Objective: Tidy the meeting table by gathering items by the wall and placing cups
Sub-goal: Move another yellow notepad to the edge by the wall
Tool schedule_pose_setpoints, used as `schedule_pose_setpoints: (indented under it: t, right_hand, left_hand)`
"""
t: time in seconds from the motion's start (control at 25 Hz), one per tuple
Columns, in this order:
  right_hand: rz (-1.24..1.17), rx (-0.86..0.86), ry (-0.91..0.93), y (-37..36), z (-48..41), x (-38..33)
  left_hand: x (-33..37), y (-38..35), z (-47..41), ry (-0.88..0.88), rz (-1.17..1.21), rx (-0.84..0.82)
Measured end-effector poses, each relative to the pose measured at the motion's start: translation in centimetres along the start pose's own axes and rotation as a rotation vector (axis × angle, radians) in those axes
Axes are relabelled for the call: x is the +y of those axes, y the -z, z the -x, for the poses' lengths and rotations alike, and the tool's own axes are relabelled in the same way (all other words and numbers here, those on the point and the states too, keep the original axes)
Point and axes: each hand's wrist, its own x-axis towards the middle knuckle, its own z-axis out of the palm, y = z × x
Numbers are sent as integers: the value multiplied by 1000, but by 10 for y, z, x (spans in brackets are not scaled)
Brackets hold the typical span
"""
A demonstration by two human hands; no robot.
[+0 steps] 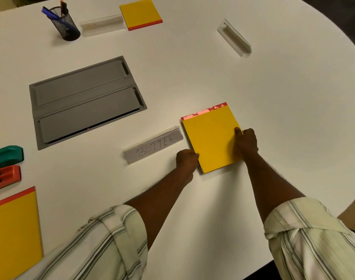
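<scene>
A yellow notepad (212, 136) with a worn red top strip lies on the white table (273, 108) in front of me. My left hand (186, 161) grips its left lower edge. My right hand (246, 141) grips its right edge, thumb on the cover. A clear name holder reading "BUTTER" (154, 145) lies just left of the notepad, close to my left hand. No cups are in view.
A grey cable hatch (85, 100) is set into the table at left. Two more yellow notepads (141, 13) (14, 229), two empty name holders (103, 24) (234, 37), a mesh pen cup (64, 24), and green (6, 156) and orange (5, 176) staplers lie around.
</scene>
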Motion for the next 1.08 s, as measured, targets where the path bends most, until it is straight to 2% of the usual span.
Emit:
schedule_pose_setpoints:
  t: [0.28,0.48,0.72,1.08]
  right_hand:
    - [-139,152,165,30,47,-17]
    - [-213,198,302,27,108,-59]
    - [-329,98,360,-26,200,-95]
    - [-427,-85,306,-117,325,-126]
  left_hand:
    - [8,11,43,-113,89,-63]
    - [14,56,76,-211,144,71]
    - [-5,154,115,-285,253,294]
    - [-45,297,147,-266,323,448]
